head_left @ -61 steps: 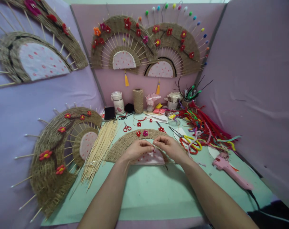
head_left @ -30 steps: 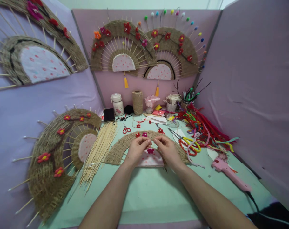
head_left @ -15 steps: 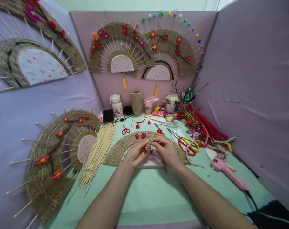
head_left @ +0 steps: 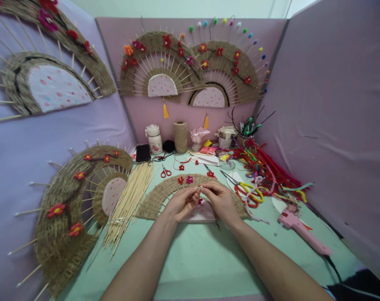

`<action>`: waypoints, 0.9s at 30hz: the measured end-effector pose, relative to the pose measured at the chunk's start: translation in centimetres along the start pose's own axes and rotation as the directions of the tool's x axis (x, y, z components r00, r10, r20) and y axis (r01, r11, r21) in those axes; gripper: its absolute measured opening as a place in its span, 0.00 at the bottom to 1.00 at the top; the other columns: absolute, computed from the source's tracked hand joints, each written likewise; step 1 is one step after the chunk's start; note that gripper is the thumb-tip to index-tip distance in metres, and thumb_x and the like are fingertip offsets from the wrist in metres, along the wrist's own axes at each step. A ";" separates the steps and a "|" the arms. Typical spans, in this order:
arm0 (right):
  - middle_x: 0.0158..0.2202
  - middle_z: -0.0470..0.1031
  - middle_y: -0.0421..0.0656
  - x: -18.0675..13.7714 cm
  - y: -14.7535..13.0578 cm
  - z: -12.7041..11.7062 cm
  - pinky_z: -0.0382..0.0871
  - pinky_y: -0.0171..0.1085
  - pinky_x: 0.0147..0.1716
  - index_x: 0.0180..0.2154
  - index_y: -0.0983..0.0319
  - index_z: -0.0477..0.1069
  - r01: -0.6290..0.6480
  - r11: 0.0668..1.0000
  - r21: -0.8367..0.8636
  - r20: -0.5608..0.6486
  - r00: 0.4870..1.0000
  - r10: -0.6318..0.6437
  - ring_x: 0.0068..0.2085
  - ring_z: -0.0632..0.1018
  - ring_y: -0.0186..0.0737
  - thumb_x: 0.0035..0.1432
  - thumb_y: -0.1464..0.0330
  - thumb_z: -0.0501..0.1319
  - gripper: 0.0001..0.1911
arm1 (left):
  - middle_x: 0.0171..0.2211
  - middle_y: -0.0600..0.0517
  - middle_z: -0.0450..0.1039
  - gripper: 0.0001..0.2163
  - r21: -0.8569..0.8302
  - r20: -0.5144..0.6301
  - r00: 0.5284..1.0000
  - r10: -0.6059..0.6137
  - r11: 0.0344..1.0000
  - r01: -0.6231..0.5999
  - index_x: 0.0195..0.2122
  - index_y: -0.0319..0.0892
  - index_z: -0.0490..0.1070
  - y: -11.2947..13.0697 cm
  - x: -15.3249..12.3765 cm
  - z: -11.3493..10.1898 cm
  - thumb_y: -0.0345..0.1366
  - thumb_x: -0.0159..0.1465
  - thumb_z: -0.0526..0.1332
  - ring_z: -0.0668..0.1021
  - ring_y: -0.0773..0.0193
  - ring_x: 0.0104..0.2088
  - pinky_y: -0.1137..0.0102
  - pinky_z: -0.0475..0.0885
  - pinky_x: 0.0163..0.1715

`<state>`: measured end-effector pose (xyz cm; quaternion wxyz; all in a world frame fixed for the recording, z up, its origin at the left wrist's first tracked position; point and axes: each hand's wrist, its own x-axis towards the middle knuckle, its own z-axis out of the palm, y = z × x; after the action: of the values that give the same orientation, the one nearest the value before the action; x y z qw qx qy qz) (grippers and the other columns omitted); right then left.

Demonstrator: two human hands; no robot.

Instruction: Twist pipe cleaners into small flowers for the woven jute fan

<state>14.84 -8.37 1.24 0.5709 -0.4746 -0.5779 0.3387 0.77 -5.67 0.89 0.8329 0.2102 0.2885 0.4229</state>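
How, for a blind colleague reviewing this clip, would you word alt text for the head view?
The left hand and right hand meet over a half-woven twine fan on a green table, fingers pinching a tiny pale piece. Bamboo sticks lie left; yellow scissors, pipe cleaners and a pink glue gun lie right.

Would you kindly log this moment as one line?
left hand: pinching small piece | right hand: pinching it too | below: woven fan on table | nearby: glue gun
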 end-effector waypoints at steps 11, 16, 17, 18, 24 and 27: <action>0.29 0.72 0.42 -0.1 -0.2 -0.1 0.67 0.36 0.35 0.28 0.61 0.72 0.071 0.997 -0.034 0.029 0.997 -0.070 0.33 0.73 0.38 0.54 0.62 0.59 0.09 | 0.24 0.52 0.70 0.01 0.047 0.001 1.000 -0.003 0.999 0.003 0.29 0.32 0.71 -0.1 0.0 0.0 0.24 0.55 0.62 0.71 0.77 0.22 0.84 0.69 0.22; 0.29 0.72 0.42 0.0 0.2 -0.3 0.66 0.36 0.34 0.29 0.62 0.71 0.021 1.000 -0.010 0.037 0.999 -0.020 0.32 0.72 0.38 0.54 0.60 0.58 0.11 | 0.23 0.53 0.69 0.07 0.282 0.009 0.992 0.127 0.951 -0.124 0.29 0.34 0.72 -0.2 -0.4 0.5 0.32 0.51 0.67 0.70 0.76 0.22 0.81 0.66 0.22; 0.29 0.72 0.42 0.1 0.3 -0.3 0.66 0.35 0.34 0.29 0.62 0.71 -0.009 1.000 0.002 0.035 0.999 0.009 0.32 0.72 0.38 0.54 0.60 0.59 0.12 | 0.23 0.53 0.70 0.09 0.351 0.003 0.985 0.172 0.922 -0.162 0.29 0.35 0.72 -0.2 -0.5 0.6 0.34 0.51 0.67 0.70 0.75 0.22 0.80 0.65 0.23; 0.29 0.72 0.42 0.2 0.4 -0.4 0.66 0.35 0.33 0.29 0.62 0.71 -0.042 0.999 0.018 0.035 0.999 0.041 0.31 0.71 0.37 0.54 0.59 0.59 0.12 | 0.24 0.53 0.71 0.10 0.416 -0.003 0.976 0.219 0.888 -0.198 0.30 0.35 0.73 -0.2 -0.6 0.7 0.36 0.50 0.67 0.70 0.75 0.23 0.79 0.65 0.23; 0.28 0.73 0.41 0.7 0.3 -0.9 0.65 0.34 0.32 0.29 0.63 0.71 -0.198 0.977 0.080 0.125 0.974 0.187 0.30 0.71 0.35 0.51 0.59 0.61 0.13 | 0.23 0.54 0.69 0.12 0.683 0.044 0.935 0.352 0.672 -0.285 0.29 0.36 0.74 0.1 -0.8 0.5 0.42 0.51 0.66 0.66 0.73 0.23 0.76 0.60 0.24; 0.28 0.73 0.41 0.7 0.1 -1.0 0.65 0.34 0.32 0.29 0.63 0.72 -0.221 0.973 0.068 0.144 0.967 0.209 0.30 0.72 0.35 0.50 0.59 0.62 0.13 | 0.21 0.55 0.67 0.12 0.736 0.051 0.946 0.319 0.629 -0.251 0.28 0.36 0.74 0.2 -0.8 0.3 0.42 0.50 0.66 0.64 0.73 0.22 0.75 0.58 0.24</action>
<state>15.88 -7.83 1.51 0.5095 -0.4862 -0.5458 0.4539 0.44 -6.28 1.51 0.5874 0.5510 0.4315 0.4064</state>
